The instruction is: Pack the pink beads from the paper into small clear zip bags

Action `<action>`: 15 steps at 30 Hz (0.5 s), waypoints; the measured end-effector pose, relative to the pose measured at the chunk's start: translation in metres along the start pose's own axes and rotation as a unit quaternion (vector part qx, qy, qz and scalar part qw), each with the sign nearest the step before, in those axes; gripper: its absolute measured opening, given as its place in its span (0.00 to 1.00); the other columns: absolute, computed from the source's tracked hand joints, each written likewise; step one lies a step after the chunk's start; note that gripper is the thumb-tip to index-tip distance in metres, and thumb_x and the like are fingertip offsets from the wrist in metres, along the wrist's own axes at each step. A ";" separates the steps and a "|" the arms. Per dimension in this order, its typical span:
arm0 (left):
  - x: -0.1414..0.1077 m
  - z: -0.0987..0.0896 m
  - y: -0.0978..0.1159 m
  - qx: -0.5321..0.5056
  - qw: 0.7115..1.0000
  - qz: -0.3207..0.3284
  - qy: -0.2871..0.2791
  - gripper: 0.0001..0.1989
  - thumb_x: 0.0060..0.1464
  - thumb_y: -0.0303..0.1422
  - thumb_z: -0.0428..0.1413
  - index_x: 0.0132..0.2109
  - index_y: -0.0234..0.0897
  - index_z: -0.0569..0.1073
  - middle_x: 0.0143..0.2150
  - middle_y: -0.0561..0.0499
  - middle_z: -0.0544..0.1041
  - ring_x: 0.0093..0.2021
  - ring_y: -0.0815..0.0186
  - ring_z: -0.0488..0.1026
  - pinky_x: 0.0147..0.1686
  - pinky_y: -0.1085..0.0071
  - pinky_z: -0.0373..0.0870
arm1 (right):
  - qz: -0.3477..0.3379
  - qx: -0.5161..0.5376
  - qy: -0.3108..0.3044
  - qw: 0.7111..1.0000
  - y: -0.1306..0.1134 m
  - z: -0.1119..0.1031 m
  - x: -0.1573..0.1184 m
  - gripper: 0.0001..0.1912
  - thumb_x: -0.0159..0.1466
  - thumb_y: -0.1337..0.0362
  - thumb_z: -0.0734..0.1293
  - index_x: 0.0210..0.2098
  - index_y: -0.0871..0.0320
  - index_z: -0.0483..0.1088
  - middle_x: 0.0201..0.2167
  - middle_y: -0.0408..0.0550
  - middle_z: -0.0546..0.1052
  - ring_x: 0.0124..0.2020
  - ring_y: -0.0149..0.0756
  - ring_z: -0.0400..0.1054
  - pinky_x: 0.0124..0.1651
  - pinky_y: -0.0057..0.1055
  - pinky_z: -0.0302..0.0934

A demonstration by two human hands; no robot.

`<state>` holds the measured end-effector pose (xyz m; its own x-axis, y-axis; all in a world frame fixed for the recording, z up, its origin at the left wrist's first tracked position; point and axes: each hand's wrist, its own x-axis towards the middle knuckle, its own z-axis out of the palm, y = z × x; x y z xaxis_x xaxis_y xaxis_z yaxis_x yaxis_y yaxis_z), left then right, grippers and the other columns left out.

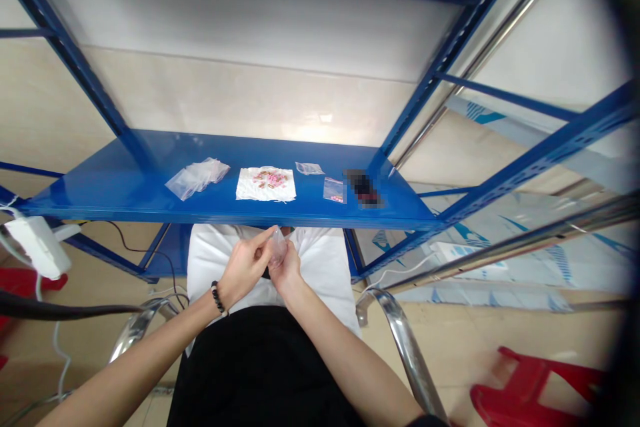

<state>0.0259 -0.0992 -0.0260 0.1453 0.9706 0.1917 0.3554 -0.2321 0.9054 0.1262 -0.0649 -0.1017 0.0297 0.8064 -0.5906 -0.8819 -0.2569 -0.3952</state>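
Note:
Over my lap, just in front of the shelf edge, my left hand (pixel 245 263) and my right hand (pixel 286 265) meet around a small clear plastic bag (pixel 278 245). The fingers of both are closed on it; its contents are too blurred to tell. On the blue shelf (pixel 150 180) lies a white cloth (pixel 245 187) with small pink and brown pieces (pixel 273 178) heaped on it. To its left is a fanned stack of clear plastic bags (pixel 197 177). Right of the cloth are a small bag (pixel 309 168) and a zip bag (pixel 335 190) with pink pieces inside.
A pixelated dark object (pixel 364 188) lies at the shelf's right end. Blue uprights (pixel 420 107) frame the shelf. A white power strip (pixel 40 247) hangs at left with cables. Chair armrests (pixel 405 347) flank me; a red stool (pixel 530 387) stands at lower right.

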 end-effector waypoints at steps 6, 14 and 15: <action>0.001 0.000 -0.001 0.014 1.000 0.009 0.013 0.21 0.57 0.31 0.53 0.57 0.37 0.75 0.25 0.52 0.75 0.23 0.68 0.65 0.27 0.74 0.60 | 0.015 0.018 0.006 1.000 -0.001 -0.005 -0.003 0.12 0.68 0.64 0.56 0.34 0.56 0.70 0.28 0.46 0.79 0.30 0.34 0.76 0.31 0.28 0.71; 0.001 0.000 -0.002 0.068 0.997 0.030 -0.001 0.21 0.60 0.32 0.49 0.58 0.35 0.74 0.29 0.50 0.78 0.25 0.69 0.67 0.29 0.75 0.63 | 0.016 0.006 0.012 1.000 -0.003 -0.003 -0.006 0.13 0.69 0.63 0.55 0.32 0.59 0.67 0.21 0.42 0.74 0.17 0.28 0.67 0.15 0.20 0.58; 0.001 0.000 -0.002 0.070 0.997 0.030 -0.002 0.21 0.60 0.32 0.48 0.58 0.35 0.74 0.30 0.50 0.78 0.25 0.69 0.68 0.29 0.74 0.64 | 0.023 -0.004 0.009 1.000 -0.003 -0.004 -0.006 0.14 0.69 0.62 0.55 0.30 0.58 0.65 0.17 0.39 0.70 0.13 0.26 0.62 0.11 0.19 0.51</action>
<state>0.0248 -0.0980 -0.0277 0.1741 0.9548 0.2410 0.4718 -0.2957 0.8307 0.1302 -0.0709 -0.1002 -0.0022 0.7840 -0.6207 -0.8785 -0.2980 -0.3733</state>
